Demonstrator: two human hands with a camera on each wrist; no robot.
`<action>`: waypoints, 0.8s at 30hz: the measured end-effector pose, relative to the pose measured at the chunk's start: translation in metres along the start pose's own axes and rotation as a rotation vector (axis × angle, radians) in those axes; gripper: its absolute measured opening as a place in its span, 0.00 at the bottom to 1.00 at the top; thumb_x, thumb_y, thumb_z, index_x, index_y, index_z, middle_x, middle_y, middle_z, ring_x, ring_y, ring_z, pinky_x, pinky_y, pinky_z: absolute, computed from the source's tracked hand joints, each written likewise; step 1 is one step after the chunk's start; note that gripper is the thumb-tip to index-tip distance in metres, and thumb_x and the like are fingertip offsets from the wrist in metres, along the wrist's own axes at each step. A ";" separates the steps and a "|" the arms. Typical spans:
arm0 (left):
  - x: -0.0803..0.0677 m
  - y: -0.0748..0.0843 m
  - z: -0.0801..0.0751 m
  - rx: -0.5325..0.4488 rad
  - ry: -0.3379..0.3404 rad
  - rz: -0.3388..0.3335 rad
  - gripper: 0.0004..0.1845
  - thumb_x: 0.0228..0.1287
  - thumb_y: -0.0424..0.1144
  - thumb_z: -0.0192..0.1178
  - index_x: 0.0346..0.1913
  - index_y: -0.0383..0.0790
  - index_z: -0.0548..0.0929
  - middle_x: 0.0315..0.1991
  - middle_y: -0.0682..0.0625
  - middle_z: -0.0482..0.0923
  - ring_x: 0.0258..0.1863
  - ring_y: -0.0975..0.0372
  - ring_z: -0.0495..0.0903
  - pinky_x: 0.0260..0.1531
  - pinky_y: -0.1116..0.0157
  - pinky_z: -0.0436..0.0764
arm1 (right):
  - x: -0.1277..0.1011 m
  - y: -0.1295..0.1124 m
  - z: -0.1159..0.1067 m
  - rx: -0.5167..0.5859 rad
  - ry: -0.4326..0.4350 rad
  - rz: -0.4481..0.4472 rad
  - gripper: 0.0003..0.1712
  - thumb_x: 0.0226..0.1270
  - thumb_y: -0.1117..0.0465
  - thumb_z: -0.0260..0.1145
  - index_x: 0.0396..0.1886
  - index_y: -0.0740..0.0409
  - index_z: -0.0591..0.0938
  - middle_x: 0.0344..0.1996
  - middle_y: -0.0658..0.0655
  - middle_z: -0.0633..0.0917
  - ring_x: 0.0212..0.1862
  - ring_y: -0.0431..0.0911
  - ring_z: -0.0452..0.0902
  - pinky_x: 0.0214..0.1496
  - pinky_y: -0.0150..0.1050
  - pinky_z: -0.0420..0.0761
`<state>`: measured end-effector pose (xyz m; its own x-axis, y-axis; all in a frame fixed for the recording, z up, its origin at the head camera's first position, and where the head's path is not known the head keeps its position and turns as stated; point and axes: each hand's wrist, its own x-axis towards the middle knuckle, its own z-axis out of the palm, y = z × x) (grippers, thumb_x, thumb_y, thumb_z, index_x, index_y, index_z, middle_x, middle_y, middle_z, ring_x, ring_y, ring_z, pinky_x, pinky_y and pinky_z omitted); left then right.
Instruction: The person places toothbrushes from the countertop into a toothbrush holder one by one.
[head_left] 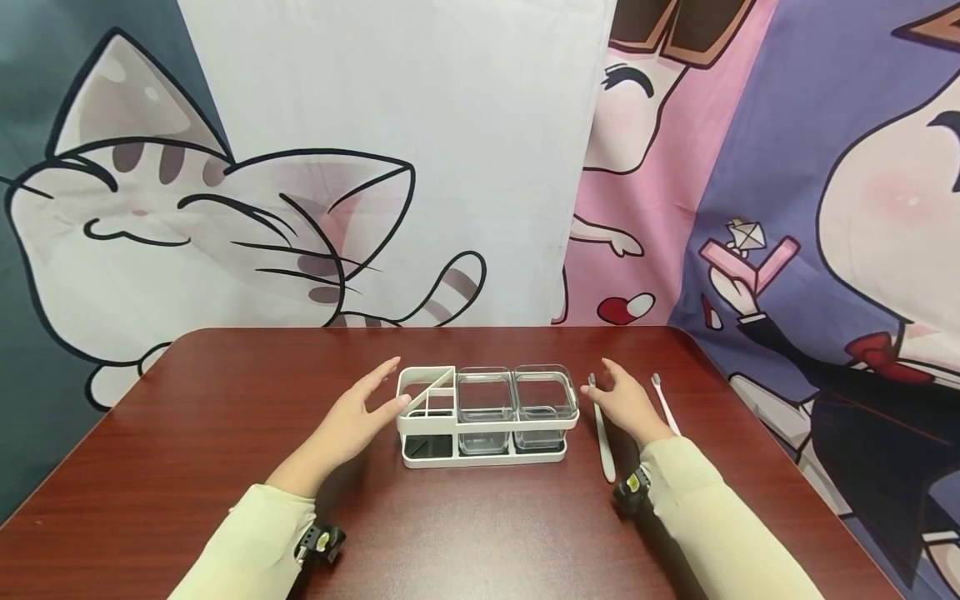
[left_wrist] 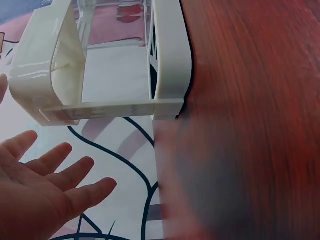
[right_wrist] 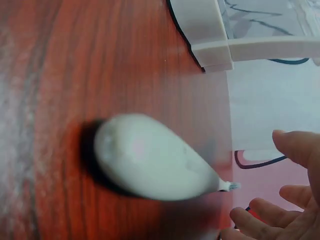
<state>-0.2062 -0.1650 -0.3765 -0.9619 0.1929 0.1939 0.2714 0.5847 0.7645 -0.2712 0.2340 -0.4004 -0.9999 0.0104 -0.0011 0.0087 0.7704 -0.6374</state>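
A white toothbrush holder [head_left: 487,426] with two tiers stands upright on the table, divided compartments at its left end. Two clear cups, the left cup [head_left: 484,440] and the right cup [head_left: 542,438], sit side by side in it. My left hand [head_left: 347,423] hovers beside the holder's left end, thumb close to the frame and fingers spread. In the left wrist view those fingers [left_wrist: 82,197] are apart and hold nothing. Off the holder's right end, my right hand [head_left: 630,406] reaches over a pale green toothbrush [head_left: 603,442], its fingers relaxed; the brush's handle [right_wrist: 150,157] looms large in the right wrist view.
Right of my right hand lies a pink and white toothbrush [head_left: 663,402], partly hidden by that hand. The dark red wooden table [head_left: 480,525] ends at the back against a cartoon-printed cloth [head_left: 397,92]. Cameras are strapped to both wrists.
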 end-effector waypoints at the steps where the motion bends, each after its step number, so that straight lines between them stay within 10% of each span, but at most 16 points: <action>1: 0.000 0.000 0.001 -0.005 -0.001 0.004 0.36 0.67 0.51 0.58 0.73 0.44 0.61 0.69 0.38 0.63 0.68 0.45 0.63 0.62 0.41 0.61 | 0.001 0.001 0.001 0.000 0.002 0.003 0.42 0.67 0.55 0.63 0.73 0.69 0.56 0.65 0.75 0.66 0.65 0.66 0.64 0.64 0.60 0.64; 24: -0.002 -0.001 0.004 -0.079 -0.045 0.000 0.33 0.69 0.48 0.57 0.73 0.44 0.63 0.69 0.39 0.65 0.68 0.45 0.64 0.61 0.41 0.62 | 0.012 0.010 0.002 0.246 -0.062 0.183 0.34 0.61 0.71 0.66 0.64 0.80 0.66 0.40 0.68 0.83 0.35 0.48 0.79 0.47 0.50 0.81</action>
<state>-0.2044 -0.1626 -0.3798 -0.9590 0.2286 0.1674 0.2658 0.5212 0.8110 -0.2827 0.2401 -0.4082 -0.9805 0.0896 -0.1750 0.1941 0.5821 -0.7896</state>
